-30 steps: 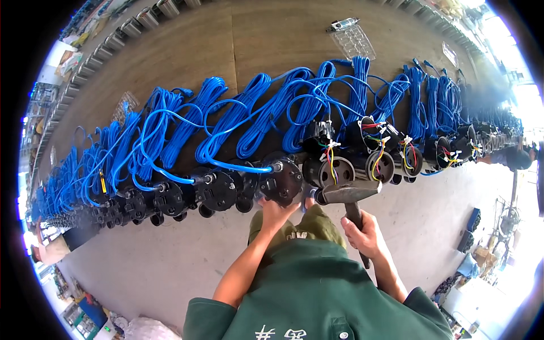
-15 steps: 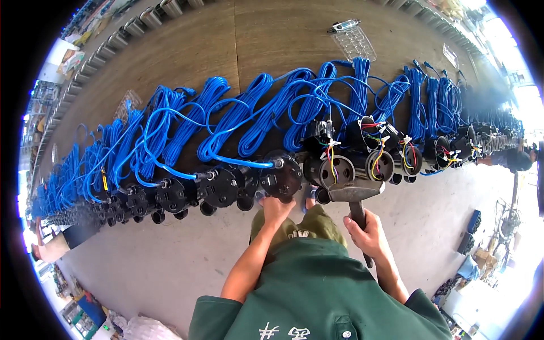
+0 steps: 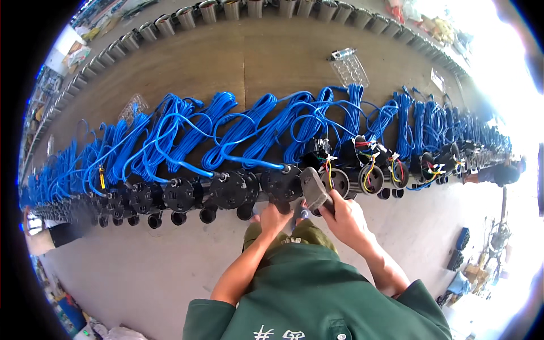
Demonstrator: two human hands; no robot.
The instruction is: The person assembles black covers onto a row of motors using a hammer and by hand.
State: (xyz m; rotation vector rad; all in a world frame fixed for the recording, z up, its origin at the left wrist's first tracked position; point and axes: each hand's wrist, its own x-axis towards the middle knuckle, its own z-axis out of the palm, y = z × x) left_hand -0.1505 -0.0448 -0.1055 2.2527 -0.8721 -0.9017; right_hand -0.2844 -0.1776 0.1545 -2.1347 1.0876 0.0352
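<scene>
My right hand [image 3: 347, 222] is wrapped round the handle of a hammer [image 3: 315, 190], whose grey metal head stands at the right rim of a black round housing [image 3: 283, 182]. Whether the head touches the rim I cannot tell. My left hand [image 3: 276, 218] grips the lower part of that same housing at the table's near edge; some of its fingers are hidden beneath. A blue cable runs from the housing's top to a coiled blue cable bundle [image 3: 258, 122] behind it. To the right, an open cylinder [image 3: 334, 182] shows coloured wires with white connectors.
More black housings [image 3: 229, 190] line the near table edge on the left, with open wired cylinders [image 3: 371, 179] on the right. Metal cups [image 3: 209, 11] row the far edge. A clear plastic tray [image 3: 350, 69] lies on the brown table [image 3: 192, 56]. Other people are at both far sides.
My right hand has brought the hammer leftward, from in front of the open cylinder to the black housing's rim. My left hand stays on the housing. The view has shifted slightly.
</scene>
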